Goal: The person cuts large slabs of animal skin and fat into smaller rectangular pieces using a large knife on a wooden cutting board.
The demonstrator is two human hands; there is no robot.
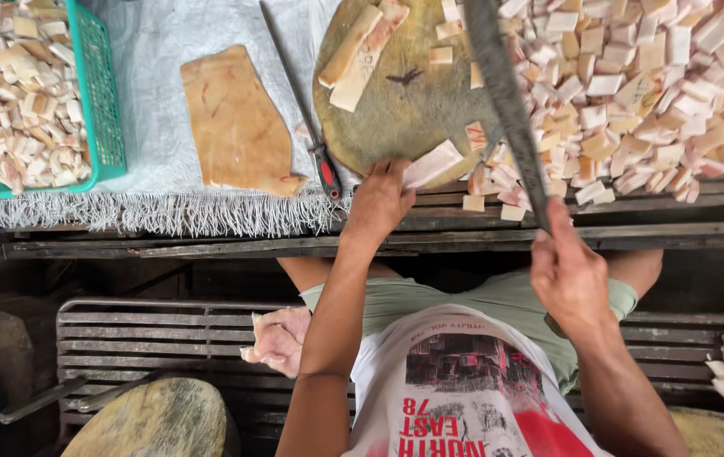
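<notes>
My left hand (381,200) grips a pale strip of pork skin and fat (432,163) at the near edge of a round wooden chopping block (404,101). My right hand (568,275) is closed on the handle of a long cleaver (506,93), whose blade rises over the block's right side. Two more long strips (360,55) lie at the block's far side, with small cut squares scattered around. A big heap of cut white cubes (641,85) lies to the right of the block.
A green plastic basket (100,101) full of cut pieces stands far left on a white woven sheet (159,127). A flat tan slab (235,123) and a red-handled sharpening steel (307,127) lie beside the block. Below, a slatted bench (142,338) holds pale meat (277,338).
</notes>
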